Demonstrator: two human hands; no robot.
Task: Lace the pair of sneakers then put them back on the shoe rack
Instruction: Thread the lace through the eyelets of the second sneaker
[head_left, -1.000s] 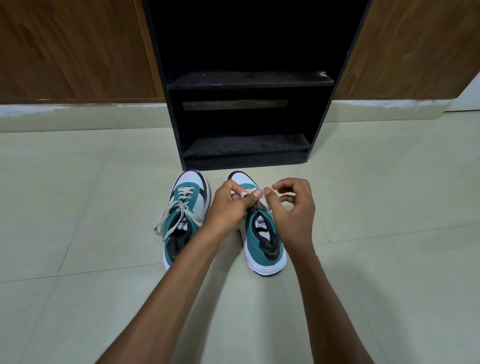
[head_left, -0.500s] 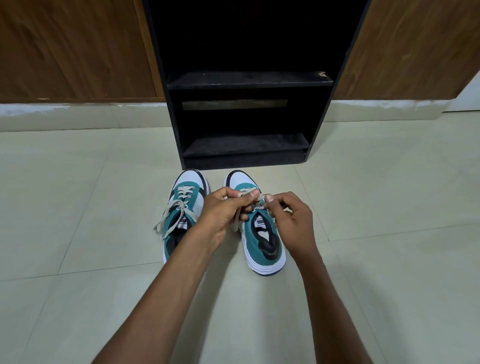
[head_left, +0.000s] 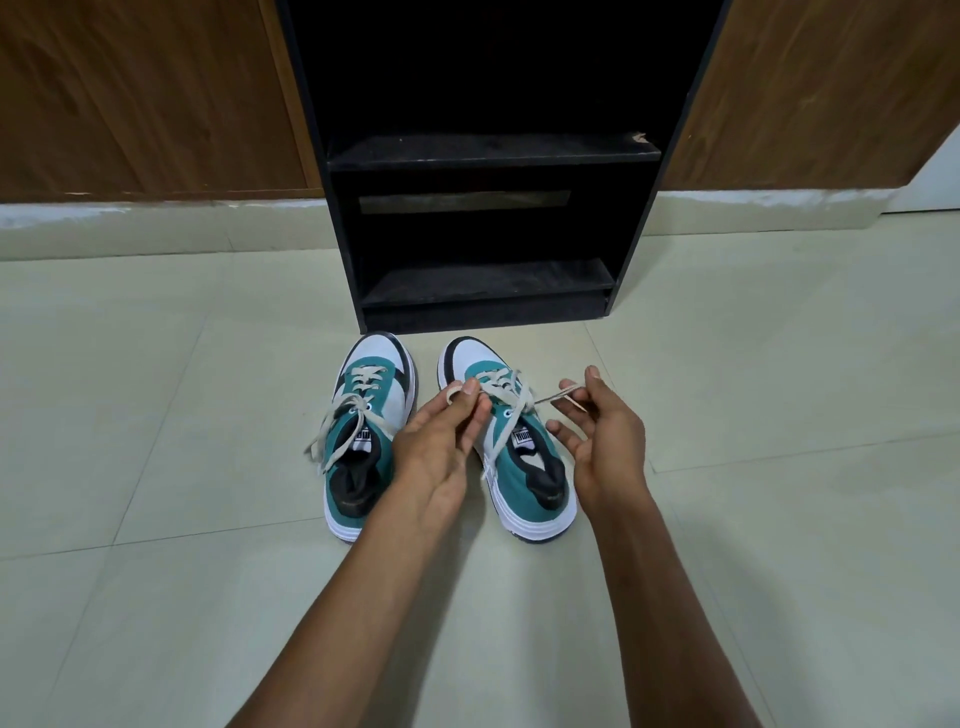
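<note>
Two teal, white and black sneakers stand side by side on the floor, toes toward the black shoe rack. The left sneaker has a tied cream lace with loose ends over its left side. Over the right sneaker, my left hand pinches one loop of its cream lace between thumb and forefinger. My right hand pinches the other lace end out to the right, its lower fingers spread. The lace crosses in a knot between my hands.
The rack has two dark shelves, both bare, directly behind the sneakers. Brown wooden panels flank it above a pale skirting. Light floor tiles spread all around.
My hands were close together over the right sneaker's tongue. Now they have moved apart, drawing the lace loops out to the left and right.
</note>
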